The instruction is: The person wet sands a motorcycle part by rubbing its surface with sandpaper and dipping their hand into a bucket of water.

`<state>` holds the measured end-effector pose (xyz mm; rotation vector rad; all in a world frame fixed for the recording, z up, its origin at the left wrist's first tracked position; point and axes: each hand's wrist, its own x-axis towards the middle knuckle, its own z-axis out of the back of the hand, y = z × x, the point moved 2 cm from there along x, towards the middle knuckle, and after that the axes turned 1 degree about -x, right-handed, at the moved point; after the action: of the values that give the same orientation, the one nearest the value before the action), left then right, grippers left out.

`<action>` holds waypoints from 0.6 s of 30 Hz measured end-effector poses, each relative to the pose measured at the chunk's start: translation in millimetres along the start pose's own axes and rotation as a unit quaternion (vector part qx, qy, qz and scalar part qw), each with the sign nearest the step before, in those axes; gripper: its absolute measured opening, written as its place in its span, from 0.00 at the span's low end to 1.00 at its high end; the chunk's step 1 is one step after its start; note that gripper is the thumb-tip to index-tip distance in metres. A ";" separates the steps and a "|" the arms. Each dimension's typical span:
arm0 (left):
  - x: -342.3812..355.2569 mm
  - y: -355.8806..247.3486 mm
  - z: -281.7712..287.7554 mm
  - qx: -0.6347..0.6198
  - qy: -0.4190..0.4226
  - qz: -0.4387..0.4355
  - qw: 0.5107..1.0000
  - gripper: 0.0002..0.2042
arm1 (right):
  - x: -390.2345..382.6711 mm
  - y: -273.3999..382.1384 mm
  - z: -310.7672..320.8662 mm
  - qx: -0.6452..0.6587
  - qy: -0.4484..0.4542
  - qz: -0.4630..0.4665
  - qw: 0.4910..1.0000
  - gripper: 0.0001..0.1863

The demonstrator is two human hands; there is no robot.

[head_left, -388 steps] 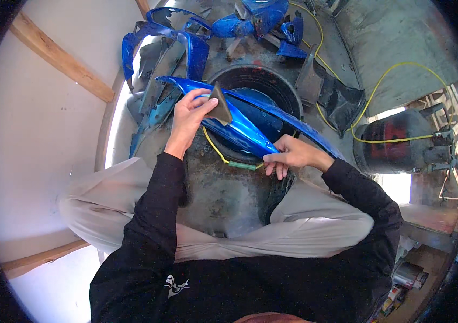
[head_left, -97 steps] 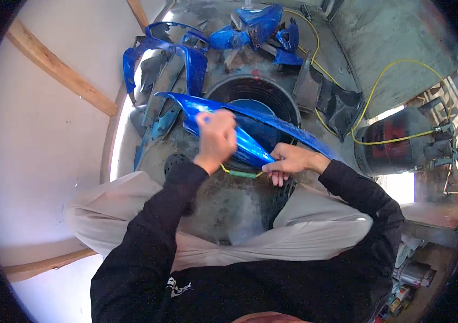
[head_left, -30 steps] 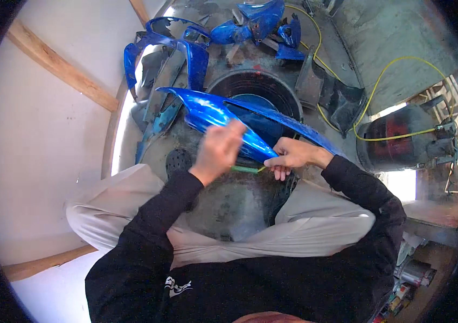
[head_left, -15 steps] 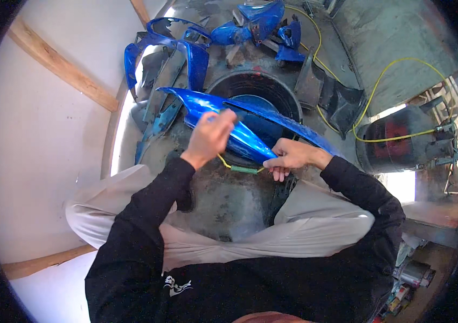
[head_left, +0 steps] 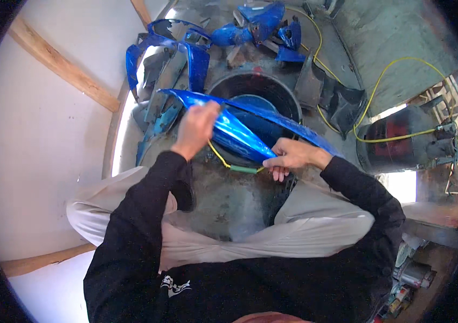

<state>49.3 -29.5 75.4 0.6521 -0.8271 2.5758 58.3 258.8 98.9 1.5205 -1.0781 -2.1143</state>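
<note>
A long, glossy blue motorcycle fairing panel (head_left: 240, 133) lies slantwise over a round black tub (head_left: 222, 82). My right hand (head_left: 289, 155) is closed around its narrow near end, thumb on top. At the panel's wider left part, my left hand (head_left: 198, 129) presses on the surface with its fingers drawn together. Motion smears those fingertips, and whatever they hold is hidden. Below the panel, the tub's yellow wire handle with a green grip (head_left: 243, 169) hangs toward me.
More blue fairing pieces (head_left: 264, 24) lie at the back, with a curved blue one (head_left: 196, 59) at the left. Dark plastic parts (head_left: 342, 105) lie right of the tub. A black and red tank (head_left: 393, 134) with a yellow hose (head_left: 370, 99) stands at the right. A white wall (head_left: 40, 124) borders the left.
My left hand has slid left along the panel, uncovering more of its middle. The right hand keeps its grip in the same place.
</note>
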 end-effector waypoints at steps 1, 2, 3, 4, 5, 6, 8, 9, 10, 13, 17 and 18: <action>-3.1 -9.8 -0.4 -0.009 0.018 -0.121 0.992 0.10 | 2.1 1.1 1.1 -0.007 -0.005 0.005 1.000 0.21; -9.3 -20.8 0.0 -0.020 0.026 -0.245 0.969 0.11 | 3.1 1.4 0.5 -0.007 0.006 0.006 1.000 0.21; -13.3 -29.0 -0.4 -0.091 0.083 -0.305 0.944 0.12 | 3.2 0.9 -0.5 -0.009 0.016 0.006 1.000 0.21; -14.8 -35.0 -2.0 -0.145 0.136 -0.301 0.933 0.12 | 4.1 0.5 0.2 -0.018 0.019 -0.004 1.000 0.21; -13.2 -33.4 -2.4 -0.129 0.097 -0.266 0.950 0.12 | 3.3 -0.5 -0.2 -0.015 0.022 0.003 1.000 0.21; -10.2 -28.3 -3.4 -0.102 0.069 -0.229 0.966 0.12 | 3.6 -1.4 -0.8 -0.018 0.015 0.003 1.000 0.21; -2.2 -14.8 -3.0 0.049 -0.009 -0.113 0.992 0.13 | 0.2 -2.5 1.4 -0.022 0.003 0.005 1.000 0.21; -7.4 -18.6 -5.0 0.048 0.007 -0.141 0.989 0.12 | 0.7 -1.8 0.7 -0.017 0.008 0.009 1.000 0.21; -12.4 -22.1 -7.8 0.052 0.023 -0.129 0.990 0.12 | -0.1 -1.4 0.3 -0.014 0.007 0.017 1.000 0.21; -26.8 -38.5 -13.2 -0.069 0.107 -0.270 0.954 0.11 | 0.8 -1.1 -0.6 -0.046 0.010 -0.003 0.999 0.20; -20.3 -23.5 -14.4 0.014 -0.005 -0.090 0.996 0.11 | 1.3 -2.0 -1.4 -0.038 0.002 0.001 0.999 0.20; -18.5 -17.6 -14.2 0.004 -0.029 0.031 0.999 0.12 | 0.6 -2.1 -0.7 -0.022 0.003 0.005 1.000 0.20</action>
<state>68.3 -10.8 63.4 0.7189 -0.8685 2.6279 59.0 259.5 96.9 1.4976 -1.0280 -2.1110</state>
